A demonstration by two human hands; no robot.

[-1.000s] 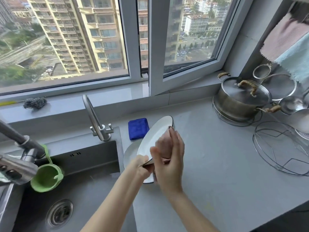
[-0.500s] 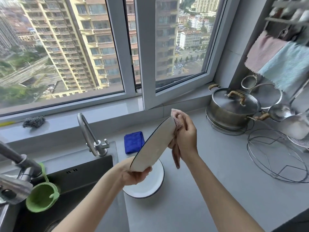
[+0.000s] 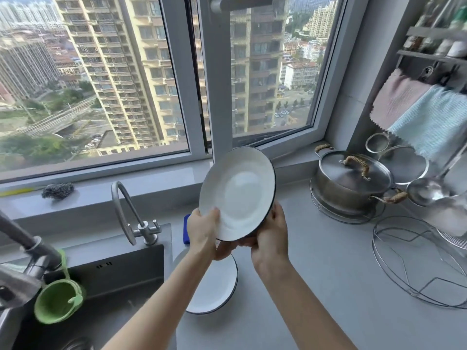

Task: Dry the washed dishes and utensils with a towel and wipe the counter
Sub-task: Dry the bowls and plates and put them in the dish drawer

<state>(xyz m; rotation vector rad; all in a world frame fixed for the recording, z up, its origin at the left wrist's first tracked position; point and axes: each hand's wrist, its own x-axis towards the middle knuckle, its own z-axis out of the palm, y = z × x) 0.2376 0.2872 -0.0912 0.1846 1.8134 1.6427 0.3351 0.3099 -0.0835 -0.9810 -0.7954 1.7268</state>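
Note:
A white plate with a dark rim [image 3: 237, 193] is held up above the counter, its inner face turned toward me. My left hand [image 3: 203, 229] grips its lower left edge, thumb on the face. My right hand [image 3: 271, 232] holds the lower right edge, with its fingers behind the plate; the towel is hidden from view. A second white plate [image 3: 214, 286] lies flat on the grey counter [image 3: 316, 274] below my hands.
A blue sponge [image 3: 186, 229] lies behind my left hand. The sink [image 3: 113, 286], two taps and a green cup [image 3: 59, 301] are at left. A lidded steel pot [image 3: 353, 180], wire racks [image 3: 417, 261], ladles and hanging cloths [image 3: 417, 114] fill the right side.
The plate went from edge-on to face toward me and rose higher. My right hand slid from its top edge to its lower right edge, and the pink towel went out of sight.

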